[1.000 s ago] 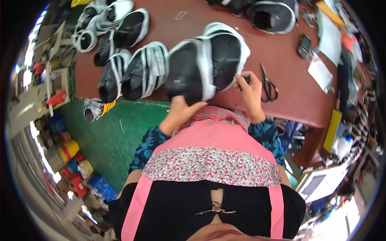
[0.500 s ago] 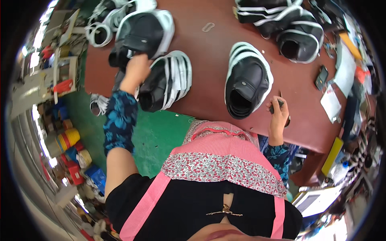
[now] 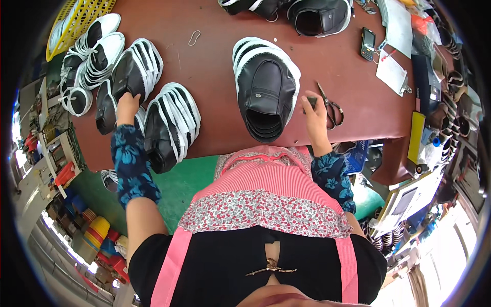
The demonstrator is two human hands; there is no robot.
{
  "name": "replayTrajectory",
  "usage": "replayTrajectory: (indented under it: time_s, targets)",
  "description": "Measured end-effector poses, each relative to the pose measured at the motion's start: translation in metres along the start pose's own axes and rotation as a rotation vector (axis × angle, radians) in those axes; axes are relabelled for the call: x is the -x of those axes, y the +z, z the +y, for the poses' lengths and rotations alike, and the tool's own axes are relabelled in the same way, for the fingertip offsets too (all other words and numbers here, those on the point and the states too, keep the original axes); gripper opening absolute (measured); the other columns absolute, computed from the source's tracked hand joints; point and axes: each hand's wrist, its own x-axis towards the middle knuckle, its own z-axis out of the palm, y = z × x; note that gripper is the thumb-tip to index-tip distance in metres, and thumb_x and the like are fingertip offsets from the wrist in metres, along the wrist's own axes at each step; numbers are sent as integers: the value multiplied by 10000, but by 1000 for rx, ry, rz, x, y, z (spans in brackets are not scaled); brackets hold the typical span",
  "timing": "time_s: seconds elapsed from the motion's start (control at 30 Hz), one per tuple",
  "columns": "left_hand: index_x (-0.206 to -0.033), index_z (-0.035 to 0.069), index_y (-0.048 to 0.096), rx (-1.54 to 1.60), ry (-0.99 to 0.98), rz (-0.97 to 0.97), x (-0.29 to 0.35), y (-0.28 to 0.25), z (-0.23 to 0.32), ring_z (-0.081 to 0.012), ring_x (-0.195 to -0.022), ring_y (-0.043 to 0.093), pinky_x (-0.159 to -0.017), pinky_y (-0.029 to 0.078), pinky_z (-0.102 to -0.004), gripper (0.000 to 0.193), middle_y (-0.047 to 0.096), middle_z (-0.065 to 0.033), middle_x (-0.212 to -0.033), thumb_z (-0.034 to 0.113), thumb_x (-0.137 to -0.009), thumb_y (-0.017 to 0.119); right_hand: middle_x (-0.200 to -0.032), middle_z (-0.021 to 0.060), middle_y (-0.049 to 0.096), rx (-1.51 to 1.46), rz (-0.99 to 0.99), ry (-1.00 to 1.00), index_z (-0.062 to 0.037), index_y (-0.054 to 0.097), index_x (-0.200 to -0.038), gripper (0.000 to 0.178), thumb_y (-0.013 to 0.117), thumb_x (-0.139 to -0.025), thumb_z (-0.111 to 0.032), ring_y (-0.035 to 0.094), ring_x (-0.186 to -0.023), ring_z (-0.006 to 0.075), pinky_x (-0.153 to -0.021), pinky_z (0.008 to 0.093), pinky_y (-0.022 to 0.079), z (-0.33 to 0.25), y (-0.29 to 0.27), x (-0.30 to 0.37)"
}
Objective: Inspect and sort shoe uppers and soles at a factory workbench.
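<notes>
- Black, smooth, leather-like material with thick white rims forms the middle stack of shoe uppers [image 3: 266,84], nested on the surface [image 3: 220,66] before the person, rounded toes pointing away, dark oval openings toward the body.
- The surface is reddish brown, flat and slightly glossy.
- The left arm reaches forward, its sleeve [image 3: 130,161] dark blue with lighter flowers; the left hand [image 3: 128,107] touches the near end of the left stack [image 3: 134,69]. Its fingers are partly hidden, so whether that grip is closed or merely resting cannot be told.
- The near stack [image 3: 166,128], its white edges fanned like ridges, stands just right of the left hand.
- The right hand [image 3: 314,115] hovers just beside the middle stack, fingers curled, its grip pinching a small dark object [image 3: 310,102] of unclear kind.
- Metal scissors [image 3: 332,108] with dark looped handles lie just right of it.
</notes>
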Motion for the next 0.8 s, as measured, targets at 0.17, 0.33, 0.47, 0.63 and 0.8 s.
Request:
replayTrajectory:
  time_s: [0.17,0.33,0.47,0.63,0.8]
  targets:
    - [-1055,52,862,944,298,27,172,-83,207,-385,-837,802,-784,619,-459,327,826,-186,-913,355,-1113,755,-1005,108,804,-63,-68,-121,31,687,-1258,200,734,-1144,-126,748,-818,147,-714,287,587,-26,12,-32]
    - [-1063,-48,869,1028,255,-583,259,-35,352,-333,-793,829,-772,645,-435,652,806,-240,-852,574,-1129,683,-789,151,755,504,-143,-523,-30,717,-992,304,803,-1106,-298,702,-639,279,-587,389,551,-34,56,-31]
    - [-1046,-139,846,1326,-65,-599,237,9,358,-242,-790,846,-683,678,-340,764,860,-193,-955,605,-1121,690,-758,211,707,865,-71,-735,-101,750,-938,380,794,-1079,-451,710,-686,411,-549,487,538,3,85,-72]
    - [-1050,-113,846,1417,-77,-626,236,3,372,-223,-785,847,-645,656,-322,662,861,-176,-954,533,-1126,724,-1121,73,784,1417,-20,-611,-314,753,-1372,291,603,-1126,-280,833,-827,357,-668,486,678,18,62,-164]
    - [-997,-106,850,1435,-73,-586,245,15,377,-206,-770,842,-645,665,-313,623,851,-153,-914,492,-1127,736,-1066,163,842,886,-285,-666,-169,853,-1125,464,720,-1033,-605,797,-1030,427,-900,560,619,-82,119,-118]
